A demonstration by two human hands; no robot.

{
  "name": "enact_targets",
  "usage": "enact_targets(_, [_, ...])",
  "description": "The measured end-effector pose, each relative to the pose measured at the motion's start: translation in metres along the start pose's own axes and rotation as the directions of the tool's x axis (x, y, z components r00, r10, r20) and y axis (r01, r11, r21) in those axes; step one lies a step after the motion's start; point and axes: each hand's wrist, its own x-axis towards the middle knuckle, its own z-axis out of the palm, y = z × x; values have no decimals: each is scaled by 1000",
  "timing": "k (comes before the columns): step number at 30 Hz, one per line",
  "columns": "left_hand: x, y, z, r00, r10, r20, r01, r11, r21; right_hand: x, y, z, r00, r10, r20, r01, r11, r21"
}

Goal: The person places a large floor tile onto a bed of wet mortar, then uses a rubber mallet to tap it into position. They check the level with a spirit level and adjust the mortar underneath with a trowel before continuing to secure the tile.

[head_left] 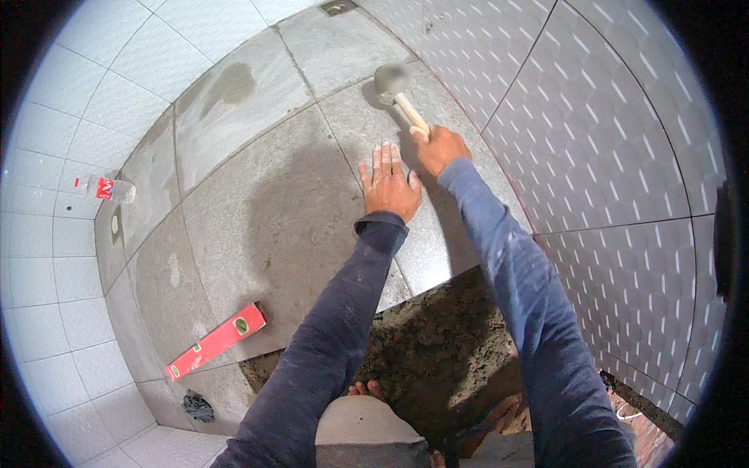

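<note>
My right hand point(441, 150) is wrapped round the pale handle of a mallet point(411, 109). The mallet's rounded grey head is over the floor tiles near the right wall; whether it touches them I cannot tell. Just left of it, my left hand point(389, 191) lies flat with fingers spread on a grey floor tile point(359, 132), close to a joint line. It holds nothing, and its fingertips look dusty with pale powder. Both sleeves are dark blue.
A red spirit level point(217, 341) lies on the tiles at left, with a dark crumpled lump point(197, 407) below it. A plastic bottle point(109, 189) stands by the left wall. Rough dark mortar point(437, 351) spreads before my knee. Patterned tile covers the right wall point(616, 148).
</note>
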Motion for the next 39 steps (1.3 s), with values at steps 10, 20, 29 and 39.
enact_targets(10, [-30, -9, 6, 992, 127, 8, -127, 988, 90, -204, 121, -35, 981, -134, -138, 170, 942, 290])
enact_targets(20, [-29, -5, 9, 996, 82, 22, -82, 996, 33, -228, 166, -23, 997, -80, 16, 81, 991, -105])
enact_targets(29, [-39, -35, 6, 990, 141, 19, -142, 986, 82, -242, 151, -29, 986, -105, 130, 109, 994, -19])
enact_targets(39, [-146, -309, -225, 715, -53, 697, -105, 977, 183, -363, 173, -53, 709, -467, 528, 591, 803, -82])
